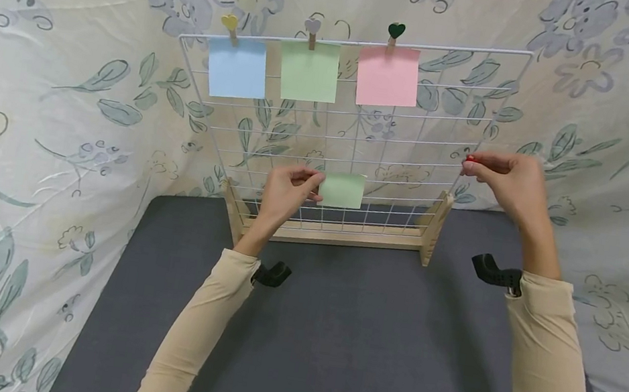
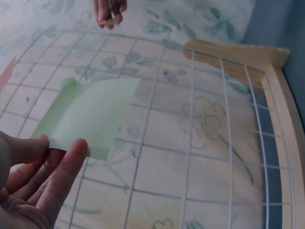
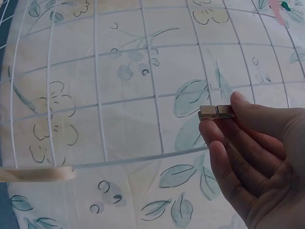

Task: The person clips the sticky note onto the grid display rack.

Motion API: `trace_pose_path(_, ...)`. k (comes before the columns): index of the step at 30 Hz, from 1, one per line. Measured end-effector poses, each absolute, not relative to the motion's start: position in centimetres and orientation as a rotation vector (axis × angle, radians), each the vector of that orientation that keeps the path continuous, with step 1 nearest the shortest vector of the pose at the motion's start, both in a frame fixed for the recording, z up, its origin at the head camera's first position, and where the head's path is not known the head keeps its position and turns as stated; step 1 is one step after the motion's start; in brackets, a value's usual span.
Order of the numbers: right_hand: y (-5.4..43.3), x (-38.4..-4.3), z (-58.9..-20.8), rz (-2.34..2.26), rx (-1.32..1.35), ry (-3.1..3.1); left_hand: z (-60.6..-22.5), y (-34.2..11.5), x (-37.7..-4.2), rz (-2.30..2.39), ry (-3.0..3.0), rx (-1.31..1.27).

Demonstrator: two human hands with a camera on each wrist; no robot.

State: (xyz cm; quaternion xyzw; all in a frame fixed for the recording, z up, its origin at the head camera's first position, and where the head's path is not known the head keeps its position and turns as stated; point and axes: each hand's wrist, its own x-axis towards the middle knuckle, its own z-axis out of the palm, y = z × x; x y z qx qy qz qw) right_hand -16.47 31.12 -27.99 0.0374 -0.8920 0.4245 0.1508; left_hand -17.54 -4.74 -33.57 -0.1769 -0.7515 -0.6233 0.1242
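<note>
My left hand [image 1: 288, 193] pinches a light green paper note [image 1: 343, 191] by its left edge, in front of the lower part of a white wire grid [image 1: 353, 139]. In the left wrist view the note [image 2: 90, 119] tilts, one corner slightly bent. Beside the grid's right edge, my right hand [image 1: 509, 178] pinches a small wooden clothespin [image 3: 214, 112] between thumb and fingers; a bit of red [image 1: 470, 158] on it shows in the head view. Along the grid's top wire hang a blue note [image 1: 238, 69], a green note [image 1: 309, 73] and a pink note [image 1: 388, 78].
Heart-topped clothespins, yellow [image 1: 230, 23], pale purple [image 1: 312, 28] and dark green [image 1: 396, 32], hold the hanging notes. The grid stands in a wooden base [image 1: 345, 236] on a dark grey table [image 1: 352, 351]. Flowered cloth [image 1: 55, 137] covers the wall behind and the sides.
</note>
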Motion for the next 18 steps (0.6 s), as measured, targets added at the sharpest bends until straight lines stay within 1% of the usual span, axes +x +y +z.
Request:
trace_pose_path(5,30.7,-16.4,-27.3,1.225,0.125,-2.546,-32.8,-4.0,-17.5,-1.843,-2.153,-0.589)
trace_pose_path(18,30.3,-16.6,-25.6,1.274,0.194,-2.46,-30.7,-1.6,-17.4,-1.81,-2.13,-0.658)
